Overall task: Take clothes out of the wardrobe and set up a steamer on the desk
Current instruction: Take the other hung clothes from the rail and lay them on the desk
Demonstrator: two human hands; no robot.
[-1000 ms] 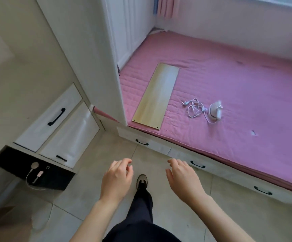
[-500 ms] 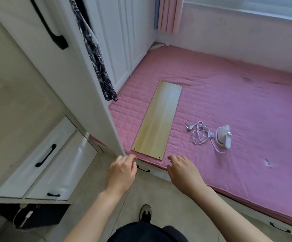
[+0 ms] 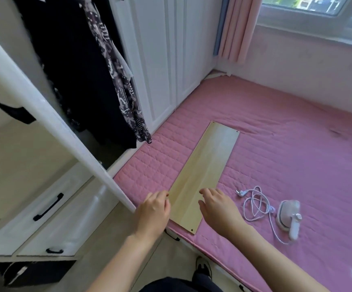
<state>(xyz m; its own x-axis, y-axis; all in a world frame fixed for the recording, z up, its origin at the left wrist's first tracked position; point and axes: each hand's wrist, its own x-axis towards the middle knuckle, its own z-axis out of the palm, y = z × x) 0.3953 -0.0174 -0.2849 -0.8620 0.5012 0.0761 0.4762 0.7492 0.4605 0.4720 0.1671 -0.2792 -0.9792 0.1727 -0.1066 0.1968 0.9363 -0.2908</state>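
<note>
Hanging dark clothes (image 3: 74,66) cut off by top edge, open wardrobe door (image 3: 50,123) motion-blurred, shoe (image 3: 202,268) partly hidden, wooden board (image 3: 204,175) near end behind both hands.

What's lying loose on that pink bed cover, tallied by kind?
Wooden board: 1
White handheld steamer with its coiled cord: 1
Total: 2, both lying on the pink cover.
</note>
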